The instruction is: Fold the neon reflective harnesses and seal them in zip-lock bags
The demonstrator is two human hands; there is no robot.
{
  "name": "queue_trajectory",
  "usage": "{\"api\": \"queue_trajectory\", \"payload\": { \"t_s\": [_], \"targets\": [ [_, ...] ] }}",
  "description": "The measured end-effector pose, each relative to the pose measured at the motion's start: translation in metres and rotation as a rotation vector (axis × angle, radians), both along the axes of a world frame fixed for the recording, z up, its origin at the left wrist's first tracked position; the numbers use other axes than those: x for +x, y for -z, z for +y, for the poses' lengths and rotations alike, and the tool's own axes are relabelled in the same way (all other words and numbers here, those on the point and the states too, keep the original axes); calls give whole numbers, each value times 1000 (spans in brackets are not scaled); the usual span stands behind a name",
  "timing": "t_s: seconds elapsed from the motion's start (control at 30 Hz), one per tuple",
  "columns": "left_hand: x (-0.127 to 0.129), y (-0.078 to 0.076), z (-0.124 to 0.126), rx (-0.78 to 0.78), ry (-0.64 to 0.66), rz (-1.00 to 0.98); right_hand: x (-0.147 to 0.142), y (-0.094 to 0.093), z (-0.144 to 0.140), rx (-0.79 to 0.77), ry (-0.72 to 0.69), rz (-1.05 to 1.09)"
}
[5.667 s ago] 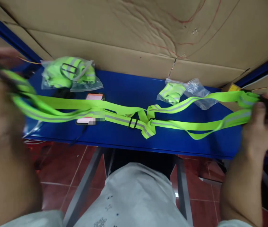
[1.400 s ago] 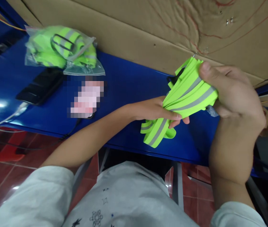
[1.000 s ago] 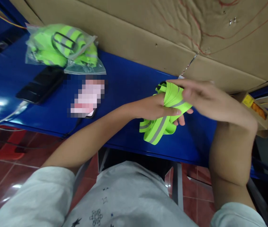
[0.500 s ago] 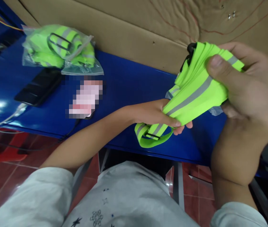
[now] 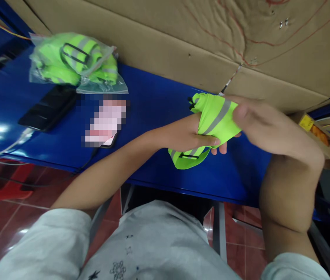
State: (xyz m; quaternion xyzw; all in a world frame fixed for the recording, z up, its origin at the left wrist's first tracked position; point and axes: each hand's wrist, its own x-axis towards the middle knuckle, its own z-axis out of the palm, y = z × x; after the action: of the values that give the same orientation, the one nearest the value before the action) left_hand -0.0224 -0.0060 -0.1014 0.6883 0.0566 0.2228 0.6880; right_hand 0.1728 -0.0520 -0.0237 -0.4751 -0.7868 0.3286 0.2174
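Note:
A neon-green reflective strap (image 5: pixel 215 118) with a grey stripe is bundled between both hands, just above the blue table (image 5: pixel 159 105). My left hand (image 5: pixel 188 134) grips the bundle from the left, with a loose loop and a black buckle hanging below it. My right hand (image 5: pixel 265 125) wraps over the bundle's right side, thumb on top. A black clip shows at the bundle's upper left edge.
A clear bag of packed green straps (image 5: pixel 75 64) lies at the table's far left. A black phone (image 5: pixel 49 109) with a white cable and a blurred device (image 5: pixel 105 122) lie beside it. A cardboard wall (image 5: pixel 182 42) backs the table; a small box (image 5: pixel 316 134) sits at right.
The strap, first stretched wide between both hands, is now gathered into a bundle. In the last half second my right hand came down from a raised position onto my left hand.

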Motion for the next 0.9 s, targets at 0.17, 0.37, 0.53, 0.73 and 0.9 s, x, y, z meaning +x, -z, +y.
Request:
{"api": "queue_trajectory", "payload": {
  "t_s": [0.17,0.37,0.53,0.73,0.9],
  "targets": [
    [-2,0,0,-286,40,-31,-9,11,6,228,166,-60],
    [-1,3,-1,-441,184,34,-6,9,5,385,351,235],
    [-2,1,0,-133,-76,128,-1,9,2,2,332,484],
    [-1,1,-1,-66,-158,116,0,22,16,82,356,325],
    [2,2,1,-203,-148,83,7,20,20,181,303,277]
  ]
}}
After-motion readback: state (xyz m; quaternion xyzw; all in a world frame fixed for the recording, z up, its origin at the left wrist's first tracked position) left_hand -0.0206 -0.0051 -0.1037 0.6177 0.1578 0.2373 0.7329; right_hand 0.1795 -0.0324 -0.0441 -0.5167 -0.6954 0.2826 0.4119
